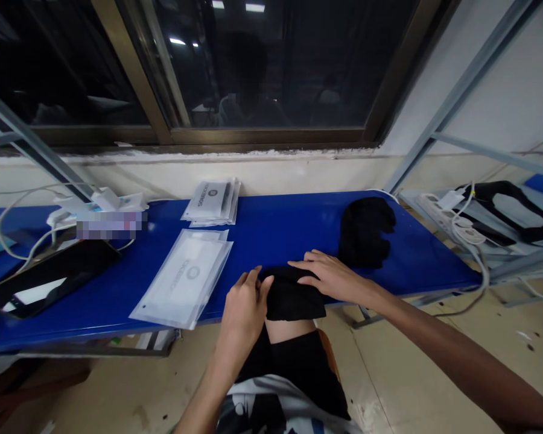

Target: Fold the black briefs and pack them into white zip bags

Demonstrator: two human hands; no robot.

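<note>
A folded piece of black cloth [294, 301] lies at the front edge of the blue table, its near part hanging slightly over. My left hand [245, 298] has thumb and fingers closed on the cloth's left upper corner. Across its upper right part rests my right hand [330, 274], fingers stretched out and apart, touching the fabric. Another black fabric item [366, 232] lies crumpled behind my right hand. To the left are frosted zip bags [183, 277] with a printed logo. Farther back sits a stack of similar bags [212, 202], with something dark inside.
On the left of the blue table [276, 223] are a dark tablet-like device [49, 277] and a power strip [99, 205] with cables. Metal posts [461, 66] stand at both sides. At right, a second power strip [457, 220] lies beside black straps.
</note>
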